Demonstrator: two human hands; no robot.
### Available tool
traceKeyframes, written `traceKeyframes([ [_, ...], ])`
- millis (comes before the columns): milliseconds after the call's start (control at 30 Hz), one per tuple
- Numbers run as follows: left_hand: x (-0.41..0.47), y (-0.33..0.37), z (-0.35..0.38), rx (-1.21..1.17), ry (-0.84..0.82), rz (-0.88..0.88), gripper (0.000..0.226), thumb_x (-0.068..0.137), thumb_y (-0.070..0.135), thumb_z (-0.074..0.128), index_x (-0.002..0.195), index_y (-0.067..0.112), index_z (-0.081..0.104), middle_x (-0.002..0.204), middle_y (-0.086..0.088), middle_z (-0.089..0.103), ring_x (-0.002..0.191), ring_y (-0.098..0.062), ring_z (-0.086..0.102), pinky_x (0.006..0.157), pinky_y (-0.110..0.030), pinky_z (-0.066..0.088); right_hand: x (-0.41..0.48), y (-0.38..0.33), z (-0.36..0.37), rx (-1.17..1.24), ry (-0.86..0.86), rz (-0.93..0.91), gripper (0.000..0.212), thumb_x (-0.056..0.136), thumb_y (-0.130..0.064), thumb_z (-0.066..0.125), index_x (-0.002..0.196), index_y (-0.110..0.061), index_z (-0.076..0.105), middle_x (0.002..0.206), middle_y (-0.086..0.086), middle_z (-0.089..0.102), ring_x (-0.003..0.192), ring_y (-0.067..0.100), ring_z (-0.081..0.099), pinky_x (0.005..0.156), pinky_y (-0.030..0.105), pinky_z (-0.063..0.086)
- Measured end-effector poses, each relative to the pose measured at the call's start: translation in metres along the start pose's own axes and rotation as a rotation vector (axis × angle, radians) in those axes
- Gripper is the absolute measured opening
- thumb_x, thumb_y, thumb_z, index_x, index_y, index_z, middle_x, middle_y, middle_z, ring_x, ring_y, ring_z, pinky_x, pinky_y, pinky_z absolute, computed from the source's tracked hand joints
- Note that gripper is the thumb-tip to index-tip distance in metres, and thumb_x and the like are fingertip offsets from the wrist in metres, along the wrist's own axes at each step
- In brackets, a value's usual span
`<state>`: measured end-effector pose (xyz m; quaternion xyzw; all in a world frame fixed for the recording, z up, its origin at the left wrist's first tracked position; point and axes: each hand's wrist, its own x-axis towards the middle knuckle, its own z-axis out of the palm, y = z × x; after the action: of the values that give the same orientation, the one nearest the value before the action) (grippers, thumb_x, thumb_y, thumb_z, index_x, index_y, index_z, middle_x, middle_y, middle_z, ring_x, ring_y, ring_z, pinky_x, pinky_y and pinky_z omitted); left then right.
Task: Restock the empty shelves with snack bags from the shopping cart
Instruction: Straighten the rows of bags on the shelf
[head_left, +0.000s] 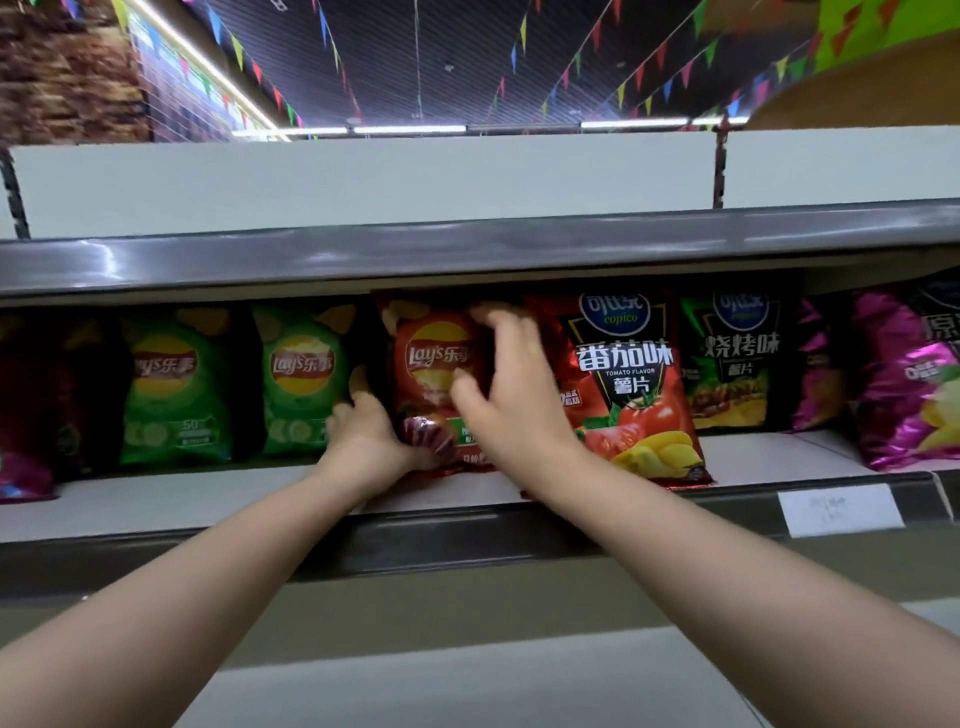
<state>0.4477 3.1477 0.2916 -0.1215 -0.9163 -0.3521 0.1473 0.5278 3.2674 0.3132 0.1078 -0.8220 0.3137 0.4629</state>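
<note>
Snack bag (435, 358) stands gripped between left hand (366, 439) and right hand (514, 397).

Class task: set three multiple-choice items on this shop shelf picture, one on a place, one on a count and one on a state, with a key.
1. Where does the red Lay's bag stand?
A. Between a green Lay's bag and the Copico tomato bag
B. On the top shelf
C. In a cart

2. How many green Lay's bags show?
A. One
B. Two
C. Four

3. What are the left hand and right hand doing?
A. Both hang free
B. Only one touches a bag
C. Both hold the red Lay's bag

Key: 1 A, those two bags flank it; 2 B, two stand left of the red one; 3 C, one hand grips its lower left, the other its right edge.
</note>
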Motion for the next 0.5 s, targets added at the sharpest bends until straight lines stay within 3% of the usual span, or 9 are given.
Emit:
traceKeyframes([
  [100,-0.022,0.01,-0.002,-0.061,0.15,0.178,0.094,0.073,0.03,0.078,0.142,0.003,0.02,0.133,-0.019,0.031,0.13,-0.034,0.029,0.109,-0.04,0.028,-0.004,0.009,-0.021,-0.043,0.203,-0.213,0.037,0.077,-0.001,0.054,0.112,0.01,0.052,0.114,0.023,0.049,0.108,0.018,0.041,0.095,0.006,0.026],
  [233,-0.041,0.036,0.007,-0.046,0.153,0.305,0.09,0.077,0.025,0.073,0.146,0.007,0.017,0.137,-0.016,0.027,0.132,-0.031,0.026,0.111,-0.039,0.026,-0.007,0.029,-0.051,-0.105,0.278,-0.249,0.033,0.077,-0.003,0.054,0.108,0.008,0.056,0.112,0.022,0.049,0.106,0.015,0.041,0.095,0.002,0.025],
  [400,-0.061,0.075,0.031,-0.173,-0.009,0.357,0.097,0.08,0.035,0.072,0.149,0.018,0.006,0.15,-0.01,0.016,0.142,-0.024,0.018,0.114,-0.035,0.02,-0.014,0.06,-0.086,-0.283,0.315,-0.223,0.036,0.078,-0.022,0.048,0.103,0.002,0.06,0.11,0.02,0.055,0.105,0.026,0.047,0.091,0.029,0.032],
  [500,-0.073,0.092,0.043,-0.26,-0.095,0.34,0.109,0.077,0.042,0.074,0.151,0.022,-0.004,0.154,-0.006,0.013,0.141,-0.02,0.022,0.112,-0.033,0.024,-0.018,0.073,-0.102,-0.324,0.208,0.001,0.048,0.085,-0.032,0.054,0.121,-0.001,0.051,0.123,0.019,0.046,0.118,0.033,0.042,0.099,0.035,0.028],
])
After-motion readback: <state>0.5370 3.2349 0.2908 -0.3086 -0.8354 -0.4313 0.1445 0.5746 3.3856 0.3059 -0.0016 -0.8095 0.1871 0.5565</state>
